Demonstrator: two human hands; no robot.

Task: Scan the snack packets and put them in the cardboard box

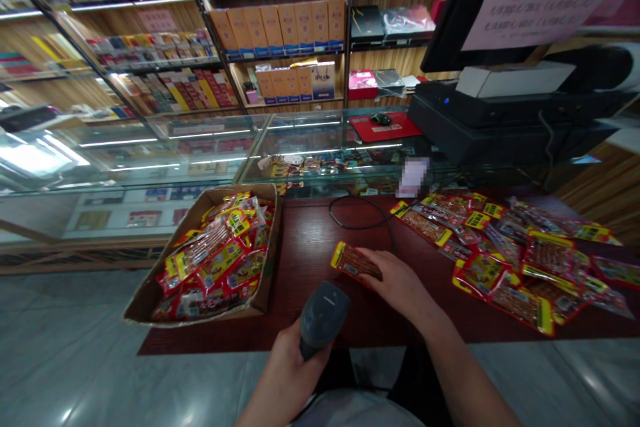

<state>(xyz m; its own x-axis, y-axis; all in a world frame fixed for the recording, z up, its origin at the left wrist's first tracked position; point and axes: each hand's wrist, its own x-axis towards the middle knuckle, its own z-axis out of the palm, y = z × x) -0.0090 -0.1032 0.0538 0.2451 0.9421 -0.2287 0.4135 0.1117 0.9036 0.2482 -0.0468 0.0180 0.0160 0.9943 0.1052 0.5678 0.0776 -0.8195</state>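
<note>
My left hand [295, 363] is wrapped round the handle of a dark grey barcode scanner [325, 310], whose head points forward over the front of the brown table. Just to its right, my right hand [393, 279] grips a snack packet [350, 261] with a red and yellow wrapper and brown sticks showing through. The packet is tilted near the tabletop, its right end hidden under my fingers. On the left a cardboard box [273, 247] holds many similar packets [225, 253]. A loose pile of packets [505, 253] lies spread across the right side of the table.
A black cable [350, 224] curls on the brown table [305, 230]. Behind stands a glass display counter [300, 127] with a red mouse pad [400, 128] and mouse [381, 119]. A monitor [460, 13] rises at the right, near a blurred-out phone-like item [413, 177]. Stocked shelves line the back wall.
</note>
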